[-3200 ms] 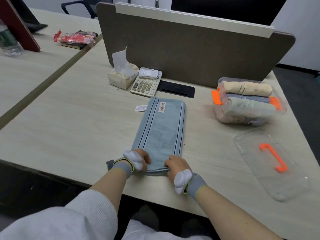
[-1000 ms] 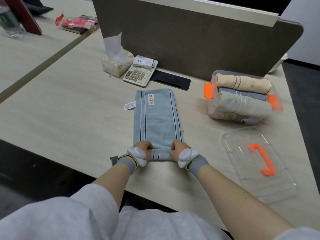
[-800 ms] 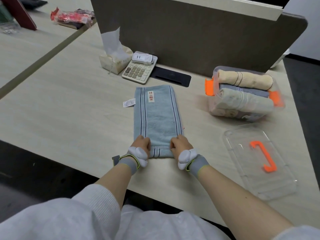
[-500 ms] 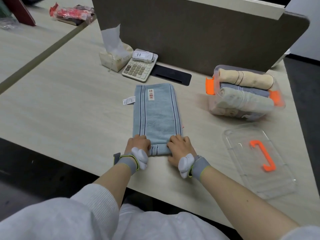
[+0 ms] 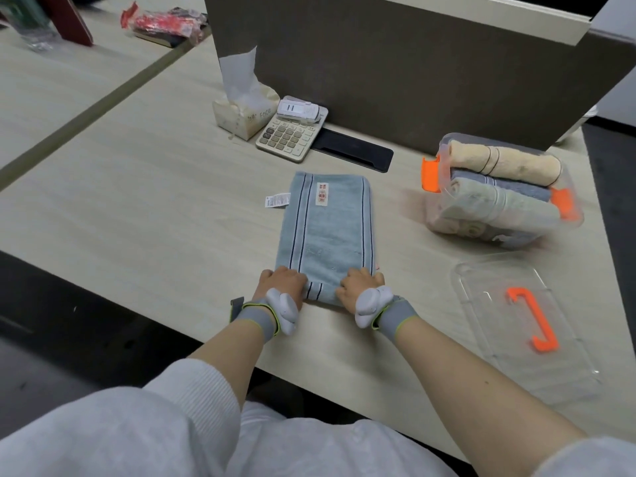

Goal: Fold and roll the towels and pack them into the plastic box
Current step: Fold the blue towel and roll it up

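Note:
A light blue towel [image 5: 328, 222] with dark stripes lies folded into a long strip on the wooden table, its near end rolled into a small roll. My left hand [image 5: 280, 282] grips the roll's left end and my right hand [image 5: 359, 285] grips its right end. To the right stands the clear plastic box [image 5: 444, 160] with orange clips, holding several rolled towels: a cream one on top, a grey and a pale green one below. The box's clear lid [image 5: 492, 335] with an orange handle lies flat nearer to me on the right.
A tissue box [image 5: 241, 113], a calculator [image 5: 290, 134] with a small white device on it and a black slot cover [image 5: 351, 149] sit along the brown desk divider [image 5: 395, 63]. A red packet [image 5: 161, 22] and a bottle [image 5: 29, 25] rest on the left desk.
The roll at the towel's near end has grown and moved away from me. Both hands have advanced with it, and the flat part of the towel has become shorter.

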The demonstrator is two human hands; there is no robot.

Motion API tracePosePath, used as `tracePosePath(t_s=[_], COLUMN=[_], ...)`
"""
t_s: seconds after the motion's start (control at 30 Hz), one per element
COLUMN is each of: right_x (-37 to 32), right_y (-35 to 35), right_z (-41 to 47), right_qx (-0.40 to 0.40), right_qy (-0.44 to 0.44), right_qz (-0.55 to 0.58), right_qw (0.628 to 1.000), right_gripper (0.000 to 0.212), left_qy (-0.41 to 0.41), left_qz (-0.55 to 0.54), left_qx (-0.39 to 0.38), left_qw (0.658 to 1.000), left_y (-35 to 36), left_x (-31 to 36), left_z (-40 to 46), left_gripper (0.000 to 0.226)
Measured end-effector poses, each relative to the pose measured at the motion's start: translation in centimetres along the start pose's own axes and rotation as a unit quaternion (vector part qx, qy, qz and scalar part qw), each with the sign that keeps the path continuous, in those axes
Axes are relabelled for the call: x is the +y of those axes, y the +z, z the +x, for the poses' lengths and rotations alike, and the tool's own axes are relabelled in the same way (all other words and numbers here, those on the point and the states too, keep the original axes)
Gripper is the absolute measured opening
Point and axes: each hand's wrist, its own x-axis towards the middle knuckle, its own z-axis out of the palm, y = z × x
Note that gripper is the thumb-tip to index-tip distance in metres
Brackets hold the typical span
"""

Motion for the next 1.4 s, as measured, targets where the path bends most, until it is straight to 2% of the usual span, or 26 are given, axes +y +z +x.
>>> tracePosePath(t_s=[0.1, 0.2, 0.3, 0.37, 0.43, 0.53, 0.6, 0.67, 0.77, 0.83, 0.9, 0.93, 0.97, 1.0, 1.07, 1.13, 1.17, 1.27, 1.33, 1.4], right_x=[0.3, 0.8, 0.9, 0.3, -0.4, -0.5, -0.5, -0.5, -0.5, -0.4, 0.0, -0.1, -0.3, -0.6, -1.2, -1.4, -1.5, -1.3, -1.5, -1.6], right_y=[0.2, 0.9, 0.9, 0.8, 0.9, 2.1, 1.9, 1.0, -0.7, -1.7, -1.9, -1.8, -1.3, -0.6, 0.4, 1.8, 1.8, -0.2, -1.8, -2.5], right_z=[0.1, 0.2, 0.3, 0.3, -0.3, -0.8, -1.2, -0.6, 0.8, 1.5, 2.0, 1.9, 1.6, 1.3, 0.5, 0.3, 0.3, 1.8, 2.6, 2.9], right_qx=[0.01, 0.045, 0.072, 0.163, 0.212, 0.198, 0.227, 0.148, 0.018, -0.04, -0.074, -0.044, 0.051, 0.164, 0.23, 0.209, 0.163, 0.032, -0.033, -0.055], right_qy=[0.038, 0.046, 0.03, -0.032, -0.061, -0.077, -0.095, -0.091, -0.039, -0.004, 0.01, -0.007, -0.042, -0.096, -0.147, -0.173, -0.162, -0.09, -0.053, -0.032], right_qz=[0.128, 0.175, 0.099, -0.003, -0.058, -0.071, -0.104, -0.075, 0.021, 0.079, 0.113, 0.116, 0.073, 0.003, -0.036, -0.01, 0.024, 0.104, 0.141, 0.135], right_qw=[0.991, 0.983, 0.992, 0.986, 0.974, 0.975, 0.964, 0.982, 0.999, 0.996, 0.991, 0.992, 0.995, 0.982, 0.961, 0.962, 0.973, 0.99, 0.988, 0.989], right_gripper=[0.017, 0.017, 0.012, 0.016, 0.011, 0.022, 0.015, 0.02, 0.025, 0.035, 0.032, 0.023, 0.019, 0.024, 0.029, 0.023, 0.021, 0.025, 0.016, 0.031], left_qy=[-0.03, -0.062, -0.069, -0.071, -0.061, -0.043, -0.025, -0.006, 0.004, 0.017, 0.013, 0.006, -0.004, -0.012, -0.027, -0.043, -0.048, -0.045, -0.008, 0.026], left_qz=[-0.044, -0.158, -0.188, -0.146, -0.093, -0.051, -0.032, -0.027, -0.044, -0.033, -0.03, -0.037, -0.049, -0.062, -0.077, -0.083, -0.091, -0.124, -0.071, 0.004], left_qx=[-0.031, -0.051, -0.019, 0.012, 0.027, 0.036, 0.042, 0.06, 0.076, 0.05, 0.012, -0.002, -0.014, -0.028, -0.062, -0.085, -0.082, 0.002, 0.066, 0.065], left_qw=[0.998, 0.984, 0.98, 0.987, 0.993, 0.997, 0.998, 0.998, 0.996, 0.998, 0.999, 0.999, 0.999, 0.998, 0.995, 0.992, 0.991, 0.991, 0.995, 0.998], left_y=[-0.1, -0.6, -0.9, -1.1, -1.2, -1.4, -1.4, -1.5, -1.3, -1.2, -1.5, -1.8, -2.1, -2.4, -2.9, -3.3, -3.3, -3.2, -2.7, -1.9], left_x=[0.0, -0.1, 0.0, 0.0, 0.0, -0.3, -0.3, 0.2, 0.4, 0.2, 0.1, 0.1, 0.1, 0.0, -0.3, -0.4, -0.3, -0.1, -0.1, -0.4], left_z=[0.4, 0.7, 0.8, 0.7, 0.6, 0.8, 0.9, 0.6, 0.1, 0.0, 0.1, 0.2, 0.4, 0.6, 0.7, 0.7, 0.7, 0.3, -0.2, -0.3], left_gripper=[0.008, 0.034, 0.018, 0.016, 0.019, 0.025, 0.023, 0.02, 0.026, 0.029, 0.032, 0.03, 0.028, 0.027, 0.029, 0.032, 0.032, 0.028, 0.03, 0.041])
